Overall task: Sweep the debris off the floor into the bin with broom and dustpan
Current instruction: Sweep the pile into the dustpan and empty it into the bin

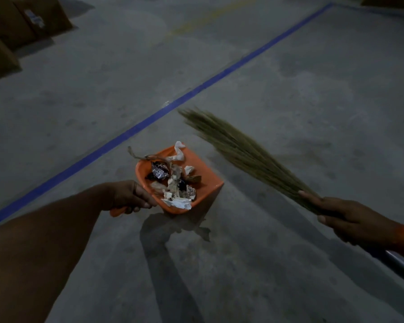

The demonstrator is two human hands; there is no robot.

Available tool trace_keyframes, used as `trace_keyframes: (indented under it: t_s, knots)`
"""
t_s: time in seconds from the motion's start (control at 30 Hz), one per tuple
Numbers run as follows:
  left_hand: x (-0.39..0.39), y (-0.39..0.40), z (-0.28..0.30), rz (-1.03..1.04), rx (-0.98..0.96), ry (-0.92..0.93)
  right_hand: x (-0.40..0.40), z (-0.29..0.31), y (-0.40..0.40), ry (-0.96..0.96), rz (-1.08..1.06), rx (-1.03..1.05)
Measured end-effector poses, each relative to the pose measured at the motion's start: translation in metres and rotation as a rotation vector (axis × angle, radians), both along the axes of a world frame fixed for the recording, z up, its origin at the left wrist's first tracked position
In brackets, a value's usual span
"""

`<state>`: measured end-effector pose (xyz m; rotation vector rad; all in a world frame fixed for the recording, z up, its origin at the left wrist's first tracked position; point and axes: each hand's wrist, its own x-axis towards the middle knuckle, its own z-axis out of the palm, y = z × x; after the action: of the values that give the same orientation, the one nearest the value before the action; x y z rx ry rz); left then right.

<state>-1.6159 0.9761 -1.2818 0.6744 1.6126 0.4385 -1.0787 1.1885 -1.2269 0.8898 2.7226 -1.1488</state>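
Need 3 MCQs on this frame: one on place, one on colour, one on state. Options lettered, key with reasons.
1. Where is the debris?
A. Scattered across the blue line
B. Piled in the dustpan
C. Caught in the broom bristles

2. What colour is the dustpan?
A. Orange
B. Green
C. Black

3. What is the right hand doing?
A. Hanging free
B. Pressing flat on the floor
C. Gripping the broom

Key:
1 B: the paper scraps and wrappers lie inside the pan, which the left hand holds by its handle.
2 A: its walls and handle show orange.
3 C: its fingers are wrapped round the broom where the bristles are gathered.
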Motion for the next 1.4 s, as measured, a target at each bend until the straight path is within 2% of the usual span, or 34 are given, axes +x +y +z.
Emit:
trace_keyframes:
  t_s: [0.37,0.5,0.77,1.4]
  knots:
    - [0.04,0.037,0.0,-0.19,-0.057,-0.019,0.087,-0.005,0.001,-0.149,-0.422,-0.068]
    - [0.055,0.056,-0.002,-0.23,-0.065,-0.033,0.105,-0.01,-0.006,-0.219,-0.473,-0.11]
    - [0.07,0.072,-0.008,-0.238,-0.086,-0.035,0.098,-0.018,-0.01,-0.27,-0.401,-0.129]
    - [0.076,0.073,0.0,-0.25,-0.106,0.015,0.082,-0.031,-0.025,-0.232,-0.302,-0.229]
